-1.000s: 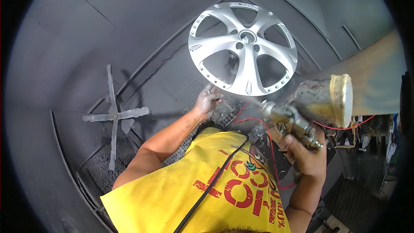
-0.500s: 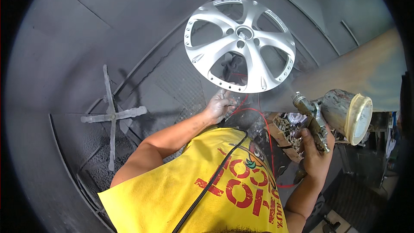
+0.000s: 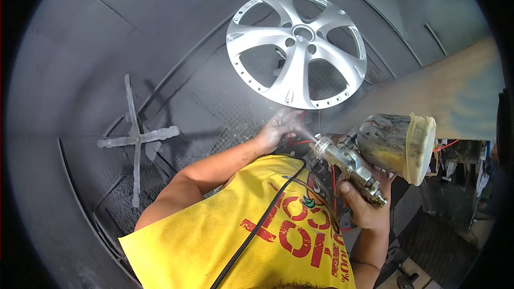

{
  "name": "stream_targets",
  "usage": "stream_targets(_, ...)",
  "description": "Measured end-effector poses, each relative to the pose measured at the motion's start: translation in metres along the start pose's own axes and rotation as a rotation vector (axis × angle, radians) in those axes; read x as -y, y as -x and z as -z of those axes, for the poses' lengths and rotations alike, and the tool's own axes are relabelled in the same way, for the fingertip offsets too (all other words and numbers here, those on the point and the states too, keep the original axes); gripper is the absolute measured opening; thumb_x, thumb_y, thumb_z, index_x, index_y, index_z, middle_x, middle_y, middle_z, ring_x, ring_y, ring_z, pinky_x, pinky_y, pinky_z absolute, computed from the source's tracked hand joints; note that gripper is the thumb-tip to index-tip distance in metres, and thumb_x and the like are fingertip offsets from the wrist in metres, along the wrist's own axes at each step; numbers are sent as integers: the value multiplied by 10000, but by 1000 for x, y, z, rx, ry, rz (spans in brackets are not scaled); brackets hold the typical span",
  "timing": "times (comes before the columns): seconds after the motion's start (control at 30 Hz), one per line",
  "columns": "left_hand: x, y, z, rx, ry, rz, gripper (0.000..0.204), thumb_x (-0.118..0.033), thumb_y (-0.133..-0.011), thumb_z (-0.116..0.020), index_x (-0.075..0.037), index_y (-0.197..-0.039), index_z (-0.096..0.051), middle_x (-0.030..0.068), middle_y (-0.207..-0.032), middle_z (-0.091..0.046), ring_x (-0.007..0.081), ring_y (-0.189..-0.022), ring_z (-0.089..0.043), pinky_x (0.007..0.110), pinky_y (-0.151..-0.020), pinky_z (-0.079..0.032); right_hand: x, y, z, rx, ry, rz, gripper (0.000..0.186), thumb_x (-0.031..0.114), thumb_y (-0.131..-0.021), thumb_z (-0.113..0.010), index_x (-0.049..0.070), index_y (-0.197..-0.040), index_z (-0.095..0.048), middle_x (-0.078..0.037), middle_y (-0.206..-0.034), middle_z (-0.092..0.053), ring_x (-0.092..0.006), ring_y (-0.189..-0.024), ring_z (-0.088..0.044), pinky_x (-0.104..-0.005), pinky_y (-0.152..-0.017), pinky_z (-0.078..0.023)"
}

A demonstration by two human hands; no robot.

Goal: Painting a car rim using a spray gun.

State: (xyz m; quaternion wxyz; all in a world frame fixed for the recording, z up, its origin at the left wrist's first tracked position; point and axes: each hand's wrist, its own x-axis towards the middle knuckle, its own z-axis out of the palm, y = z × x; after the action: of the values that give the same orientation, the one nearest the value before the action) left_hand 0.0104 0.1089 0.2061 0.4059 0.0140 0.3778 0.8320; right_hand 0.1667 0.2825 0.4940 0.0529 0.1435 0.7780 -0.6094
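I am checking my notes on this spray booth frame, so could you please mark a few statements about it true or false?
1. The right hand grips a spray gun with a paint cup. True.
2. The wheel cover is black. False: it is silver.
3. The left hand is just below the wheel cover's rim. True.
4. The cross-shaped stand carries a second wheel cover. False: it is bare.
5. The person wears a blue shirt. False: the shirt is yellow.

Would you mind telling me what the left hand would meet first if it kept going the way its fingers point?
Probably the lower rim of the silver wheel cover; the left hand points up toward it, though depth is unclear.
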Motion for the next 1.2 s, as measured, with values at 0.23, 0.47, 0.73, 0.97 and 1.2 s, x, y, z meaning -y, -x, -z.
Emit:
stream_targets(0.23,-60,3,33,-266,46,-286,625,115,-853,-509,-85,-1436,-405,79,-1382,-552,144,-936,-630,259,-758,-524,-6,5,14,-311,8,-20,482,166,-875,-783,-56,-1276,-635,-33,-877,-664,-116,-785,-590,-272,-737,-483)
stream_targets(0.47,-57,8,12,-101,189,-79,708,142,-854,-487,-139,-1488,-339,39,-1491,-450,163,-968,-635,289,-786,-567,21,-14,24,-347,26,-19,531,153,-870,-786,-41,-1323,-590,-24,-821,-650,-85,-729,-568,-229,-675,-460)
stream_targets(0.73,-46,-30,-13,36,-77,60,819,124,-867,-532,-160,-1563,-205,118,-1596,-312,167,-1063,-605,330,-881,-547,30,-28,24,102,19,-145,575,197,-808,-828,-54,-1290,-641,-185,-1169,-685,-261,-1139,-614,-384,-1029,-434)
stream_targets(0.97,-13,-16,5,-5,-1,30,696,106,-888,-566,-108,-1514,-349,102,-1540,-413,183,-1036,-647,295,-840,-569,5,-11,-7,-22,74,21,499,160,-855,-773,-40,-1294,-645,-133,-1074,-699,-222,-1042,-620,-355,-986,-446)
stream_targets(1.2,-61,6,39,-167,115,-224,627,110,-895,-481,-145,-1466,-430,24,-1455,-522,121,-948,-633,257,-797,-545,1,0,14,-294,-30,24,535,183,-859,-791,-63,-1304,-625,-47,-827,-662,-112,-712,-616,-248,-670,-495)
